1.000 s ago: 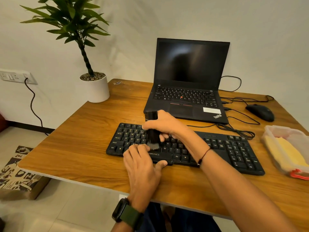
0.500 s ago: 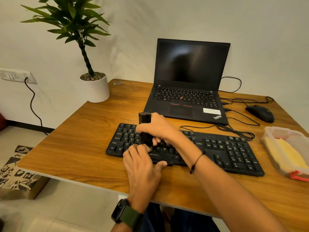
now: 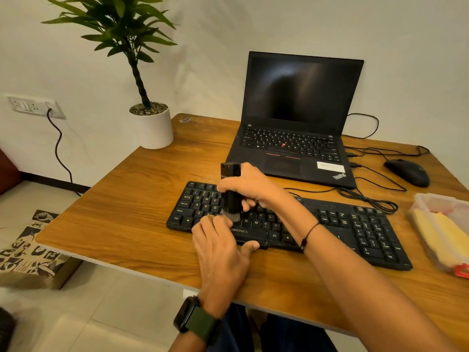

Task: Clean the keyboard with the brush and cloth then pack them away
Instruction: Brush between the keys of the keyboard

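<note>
A black keyboard (image 3: 330,224) lies across the wooden desk (image 3: 127,204). My right hand (image 3: 250,186) grips a black brush (image 3: 230,174) that stands upright, its bristles down on the keys left of the keyboard's middle. My left hand (image 3: 220,250) rests flat on the keyboard's front edge by the space bar, fingers straight, thumb on the desk side. A yellow cloth (image 3: 441,235) lies in a clear plastic box (image 3: 421,199) at the right edge of the desk.
An open black laptop (image 3: 297,123) stands behind the keyboard. A black mouse (image 3: 407,172) and loose cables (image 3: 368,196) lie to the right of it. A potted plant (image 3: 151,125) is at the back left corner. The desk's left part is bare wood.
My right hand moved the brush left across the keys, then slightly back to the right. My left hand stayed on the keyboard's front edge.
</note>
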